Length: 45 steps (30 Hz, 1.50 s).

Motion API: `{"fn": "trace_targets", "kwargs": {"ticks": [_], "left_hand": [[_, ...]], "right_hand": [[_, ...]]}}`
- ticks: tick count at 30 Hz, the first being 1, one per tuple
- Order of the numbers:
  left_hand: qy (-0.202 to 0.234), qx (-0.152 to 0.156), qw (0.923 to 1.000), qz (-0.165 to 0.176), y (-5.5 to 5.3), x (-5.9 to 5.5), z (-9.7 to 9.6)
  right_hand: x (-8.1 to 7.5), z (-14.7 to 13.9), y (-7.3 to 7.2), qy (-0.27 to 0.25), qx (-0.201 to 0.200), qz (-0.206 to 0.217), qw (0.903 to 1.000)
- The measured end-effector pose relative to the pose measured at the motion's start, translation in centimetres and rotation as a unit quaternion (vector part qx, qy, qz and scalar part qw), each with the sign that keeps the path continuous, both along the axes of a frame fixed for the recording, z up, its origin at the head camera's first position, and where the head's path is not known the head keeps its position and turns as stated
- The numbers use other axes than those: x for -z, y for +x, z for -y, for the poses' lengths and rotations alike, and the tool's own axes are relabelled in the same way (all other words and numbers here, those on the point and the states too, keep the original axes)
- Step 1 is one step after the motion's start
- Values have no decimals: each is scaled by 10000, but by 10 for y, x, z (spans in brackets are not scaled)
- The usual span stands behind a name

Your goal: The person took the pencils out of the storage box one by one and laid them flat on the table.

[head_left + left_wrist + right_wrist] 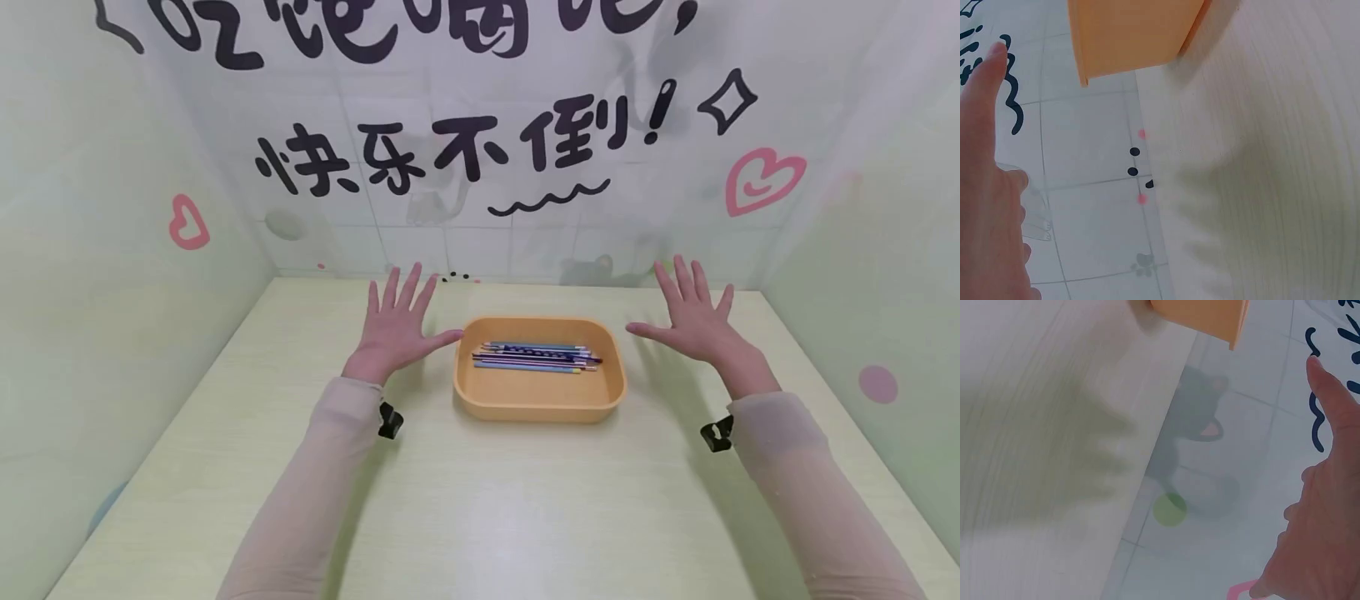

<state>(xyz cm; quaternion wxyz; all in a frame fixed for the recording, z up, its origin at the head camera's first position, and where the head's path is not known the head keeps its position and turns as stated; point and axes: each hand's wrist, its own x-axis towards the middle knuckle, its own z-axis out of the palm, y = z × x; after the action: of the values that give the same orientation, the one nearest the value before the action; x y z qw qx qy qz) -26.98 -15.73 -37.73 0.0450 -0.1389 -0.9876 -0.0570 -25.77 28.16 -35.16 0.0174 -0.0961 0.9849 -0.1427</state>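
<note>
An orange tray with rounded corners stands on the table, and several pencils lie side by side in it. To its left my left hand is held over the table, fingers spread straight and thumb pointing at the tray's rim. My right hand mirrors it on the other side, also spread, its thumb a little apart from the tray. Neither hand holds anything. In the left wrist view the left hand shows beside the tray's wall. The right wrist view has the right hand and a tray corner.
The pale wooden table meets a back wall printed with dark lettering and hearts. Side walls close it in at left and right. A small black clip-like piece sits at the left cuff, another at the right.
</note>
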Motion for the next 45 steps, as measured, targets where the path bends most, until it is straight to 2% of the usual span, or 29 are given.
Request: {"fn": "trace_targets", "kwargs": {"ticks": [18, 24, 32, 45], "left_hand": [[43, 212, 9998, 47, 6, -1, -9], [-18, 302, 9994, 159, 9, -3, -12], [-17, 428, 9989, 183, 9, -4, -18], [86, 704, 9975, 12, 11, -7, -27]], "right_hand": [[-4, 10, 9, -111, -211, 27, 9997], [-5, 11, 16, -108, -273, 118, 9995], [-6, 13, 20, -142, -348, 163, 9992], [-7, 20, 21, -229, -581, 184, 9979]]}}
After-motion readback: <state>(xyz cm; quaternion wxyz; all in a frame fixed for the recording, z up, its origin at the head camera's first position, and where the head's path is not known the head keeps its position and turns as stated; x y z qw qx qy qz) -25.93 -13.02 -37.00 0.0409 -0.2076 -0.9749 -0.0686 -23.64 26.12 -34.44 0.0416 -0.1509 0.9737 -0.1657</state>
